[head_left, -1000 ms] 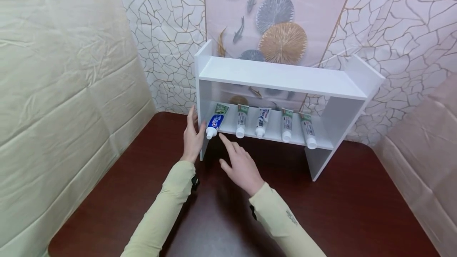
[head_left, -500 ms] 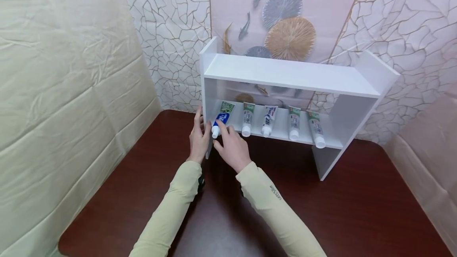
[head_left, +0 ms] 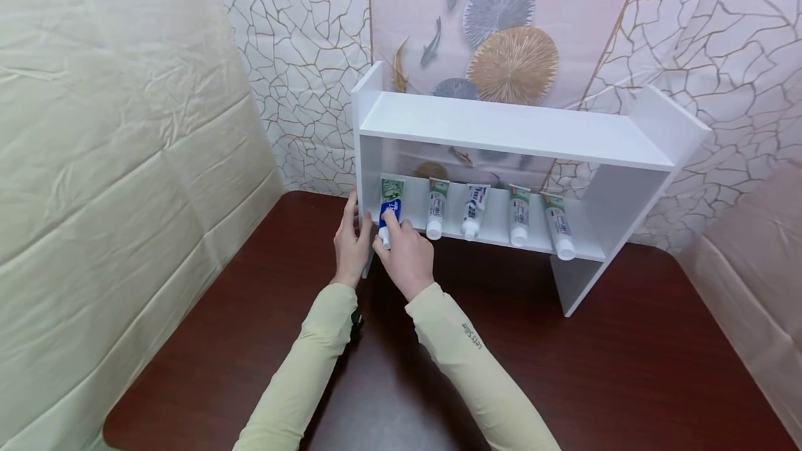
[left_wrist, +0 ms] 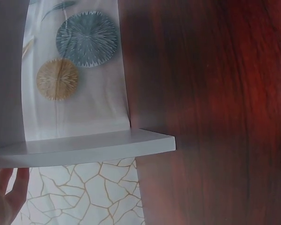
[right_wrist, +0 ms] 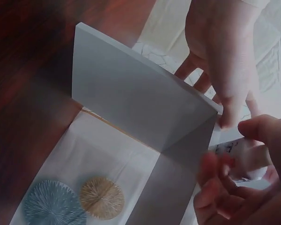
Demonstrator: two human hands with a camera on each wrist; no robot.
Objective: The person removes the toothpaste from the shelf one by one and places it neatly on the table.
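Observation:
At the left end of the white shelf's lower board, my right hand [head_left: 406, 256] pinches a blue and green toothpaste tube [head_left: 391, 190] near its white cap. In the right wrist view the fingers [right_wrist: 210, 199] and thumb lie around the tube's cap end [right_wrist: 246, 164], partly hiding it. My left hand [head_left: 352, 246] rests against the outside of the shelf's left side panel [head_left: 367, 152], fingers extended, thumb by its front edge. In the left wrist view only a few of its fingers [left_wrist: 18, 187] show beside the panel.
Several more toothpaste tubes [head_left: 437, 204] lie spaced along the lower board, caps toward the front. The white two-tier shelf [head_left: 514, 127] stands on a dark red-brown table [head_left: 633, 367], with a patterned cloth backdrop [head_left: 313, 54] behind it.
My right hand has moved left and up to the leftmost toothpaste tube and taken hold of it. That tube has turned from slanting to nearly straight. My left hand stays by the side panel.

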